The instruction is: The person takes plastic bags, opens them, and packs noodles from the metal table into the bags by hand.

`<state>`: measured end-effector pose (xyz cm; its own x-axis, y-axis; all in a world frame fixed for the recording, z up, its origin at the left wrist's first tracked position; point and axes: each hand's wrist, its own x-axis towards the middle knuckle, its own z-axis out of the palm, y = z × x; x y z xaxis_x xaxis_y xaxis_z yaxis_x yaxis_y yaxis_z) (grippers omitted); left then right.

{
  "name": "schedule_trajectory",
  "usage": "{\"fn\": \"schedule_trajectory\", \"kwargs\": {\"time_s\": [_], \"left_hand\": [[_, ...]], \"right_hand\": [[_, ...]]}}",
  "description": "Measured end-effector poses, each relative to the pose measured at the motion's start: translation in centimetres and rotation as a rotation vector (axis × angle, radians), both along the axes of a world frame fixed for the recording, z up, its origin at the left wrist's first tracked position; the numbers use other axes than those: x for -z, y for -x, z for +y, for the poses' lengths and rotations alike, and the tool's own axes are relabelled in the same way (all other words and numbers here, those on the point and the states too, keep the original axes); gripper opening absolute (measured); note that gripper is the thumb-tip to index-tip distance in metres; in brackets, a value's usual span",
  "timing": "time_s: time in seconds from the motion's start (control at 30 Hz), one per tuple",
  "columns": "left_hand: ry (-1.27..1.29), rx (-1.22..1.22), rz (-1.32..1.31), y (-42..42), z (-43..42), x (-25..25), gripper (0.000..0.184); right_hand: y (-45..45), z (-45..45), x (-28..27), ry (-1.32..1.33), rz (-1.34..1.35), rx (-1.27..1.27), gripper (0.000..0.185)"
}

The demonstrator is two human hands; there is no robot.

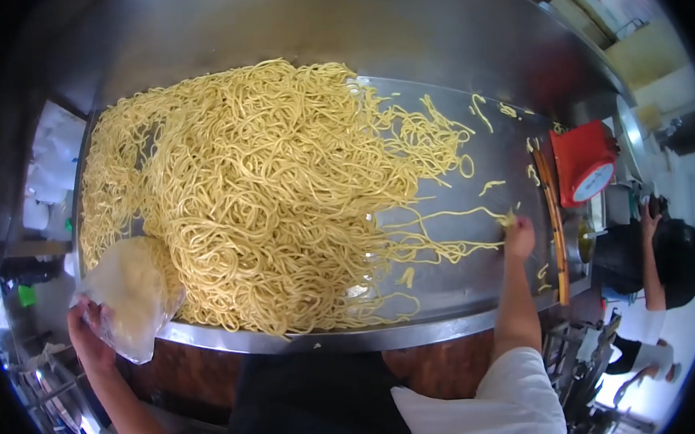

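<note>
A large heap of yellow noodles [274,190] covers the left and middle of a metal tray table [463,289]. My left hand [90,332] is closed on the edge of a clear plastic bag [134,298] at the tray's front left corner, beside the heap. The bag looks cloudy, and noodles show behind or inside it; I cannot tell which. Over the right part of the tray, my right hand [518,238] is closed on a few noodle strands. These strands trail left across the metal to the heap.
A red dial scale [585,163] stands at the tray's right end, with long wooden sticks [553,220] lying beside it. Stray noodles [480,113] are scattered nearby. At the far right is another person [656,258]. White plastic bags [48,160] sit beyond the left end.
</note>
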<state>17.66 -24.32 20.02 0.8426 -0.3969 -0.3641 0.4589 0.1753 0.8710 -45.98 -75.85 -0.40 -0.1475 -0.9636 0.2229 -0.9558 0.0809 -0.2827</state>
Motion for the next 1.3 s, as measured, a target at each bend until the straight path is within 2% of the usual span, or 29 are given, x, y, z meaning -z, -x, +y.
{"fn": "schedule_trajectory", "kwargs": {"time_s": [0.07,0.1,0.13,0.17,0.2,0.23,0.27,0.3,0.37,0.43,0.5,0.53,0.57,0.6,0.7,0.73,0.8,0.83,0.87,0.9,0.93,0.97,1.03,1.1,1.13,1.17,1.23,1.27,1.3], "left_hand": [[-0.014,-0.001,-0.011,0.0,0.2,-0.2,0.011],[-0.022,0.025,-0.027,0.0,0.3,-0.3,0.012],[-0.025,0.047,-0.045,0.1,0.5,-0.4,0.012],[-0.019,0.036,-0.057,0.4,0.6,-0.6,0.012],[-0.029,0.012,-0.057,0.5,0.6,-0.7,0.012],[-0.039,-0.014,-0.059,0.7,0.6,-0.8,0.012],[-0.022,-0.057,-0.046,0.7,0.7,-0.9,0.013],[-0.023,-0.064,-0.059,0.7,0.7,-1.3,0.013],[-0.021,-0.201,-0.032,0.6,0.2,-2.3,0.014],[0.002,-0.176,-0.04,0.4,-1.5,-5.0,0.016],[-0.043,0.018,-0.21,0.4,-3.4,-8.1,0.019],[-0.036,0.006,-0.228,0.3,-3.6,-9.0,0.019],[-0.007,0.039,-0.223,0.2,-3.8,-10.0,0.02],[0.018,0.075,-0.224,0.1,-3.9,-11.1,0.02],[0.008,-0.071,-0.303,1.5,-3.3,-15.0,0.021],[0.016,0.089,-0.377,1.5,-2.5,-16.3,0.025],[0.075,0.138,-0.443,2.7,-3.2,-18.9,0.025],[0.152,0.193,-0.487,3.5,-4.3,-20.2,0.026],[0.158,0.203,-0.52,4.0,-5.3,-21.3,0.03],[0.169,0.219,-0.547,4.5,-6.8,-22.5,0.036],[0.122,-0.101,-0.573,8.5,-12.1,-23.8,0.039],[0.071,-0.421,-0.588,12.0,-16.8,-24.7,0.044],[0.336,0.598,-0.473,7.7,-15.1,-25.2,0.052],[0.292,0.756,-0.53,11.5,-19.8,-25.9,0.06],[0.324,0.852,-0.491,11.9,-21.6,-26.0,0.061],[0.351,0.941,-0.455,12.3,-23.3,-25.9,0.062],[0.305,0.804,-0.441,16.1,-27.2,-25.6,0.058],[0.285,0.772,-0.471,17.4,-29.0,-25.3,0.058],[0.338,0.806,-0.433,18.3,-30.8,-24.9,0.052]], "right_hand": [[-9.7,-1.2,0.7,0.049,-0.144,-0.243,0.02],[-16.8,0.0,-0.4,-0.097,-0.333,-0.239,0.018],[-22.7,1.4,0.4,-0.209,-0.32,-0.301,0.018],[-26.8,2.7,4.7,-0.118,-0.299,-0.463,0.02],[-33.0,6.7,-1.0,-0.336,-0.535,-0.366,0.021],[-36.0,8.8,1.1,-0.275,-0.541,-0.581,0.023],[-37.8,10.7,0.0,-0.327,-0.527,-0.683,0.024],[-38.7,12.1,-1.8,-0.383,-0.511,-0.782,0.026],[-37.5,10.6,-4.5,-0.681,-0.251,-0.914,0.026],[-34.7,8.5,-6.8,-0.627,-0.125,-1.0,0.025],[-30.8,5.0,-6.9,-0.69,-0.335,-0.935,0.021],[-28.9,2.6,-5.3,-0.403,-0.598,-0.917,0.021],[-27.3,0.0,-5.5,-0.278,-0.558,-0.701,0.031],[-26.1,-2.6,-4.9,0.016,-0.418,-0.581,0.042],[-23.6,-10.2,-1.9,0.276,-0.272,-0.283,0.046],[-24.6,-10.3,-1.6,0.27,-0.294,-0.285,0.046],[-27.2,-8.9,-2.6,-0.385,-0.423,-0.428,0.053],[-30.1,-6.5,-1.4,-0.517,-0.573,-0.616,0.057],[-33.9,-4.4,6.6,0.178,-0.197,-0.783,0.061],[-36.0,0.2,3.6,-0.21,-0.439,-0.901,0.061],[-38.0,4.9,-1.2,-0.603,-0.679,-0.984,0.062],[-37.8,7.6,-3.5,-0.958,-0.752,-1.042,0.055],[-35.0,10.1,-6.3,-1.084,-0.656,-1.041,0.047],[-30.2,9.0,-8.5,-0.895,-0.82,-1.014,0.04],[-27.6,6.7,-5.9,-0.726,-0.956,-0.961,0.036],[-24.2,5.1,-5.9,-0.471,-0.935,-0.882,0.035],[-18.4,3.2,-6.7,-0.344,-0.87,-0.586,0.04],[-15.8,2.5,-5.2,-0.346,-0.947,-0.464,0.046],[-14.6,3.7,-7.1,-0.375,-1.025,-0.388,0.053]]}}
